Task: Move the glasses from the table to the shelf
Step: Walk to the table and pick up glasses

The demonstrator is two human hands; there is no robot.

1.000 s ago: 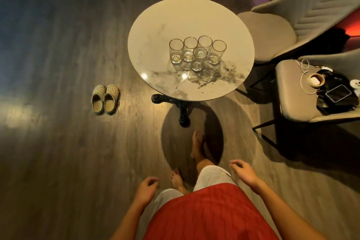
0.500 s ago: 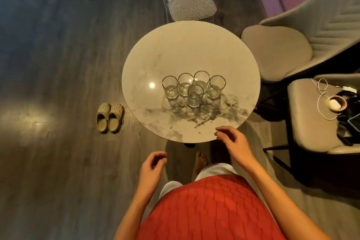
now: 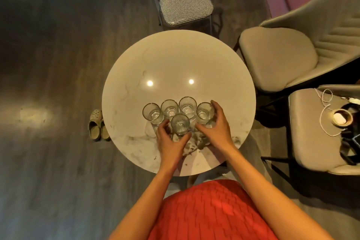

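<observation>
Several clear glasses stand clustered on the near half of a round marble table (image 3: 175,60). My left hand (image 3: 171,142) curls around the lower part of the front glass (image 3: 180,122), fingers on its left and thumb on its right. My right hand (image 3: 218,126) wraps the rightmost glass (image 3: 202,112), fingers behind it and thumb in front. Three more glasses, the left glass (image 3: 153,114), the second glass (image 3: 169,108) and the back glass (image 3: 187,104), stand untouched in a row. All glasses rest on the table. No shelf is in view.
A houndstooth stool (image 3: 185,2) stands beyond the table. Two beige chairs, the far chair (image 3: 276,58) and the near chair (image 3: 311,132), stand on the right; the near one carries cables and small devices. A pair of clogs (image 3: 97,126) lies on the wooden floor at the left.
I have stepped up to the table. Both hands rose from my sides, reached over the near edge and closed around two glasses.
</observation>
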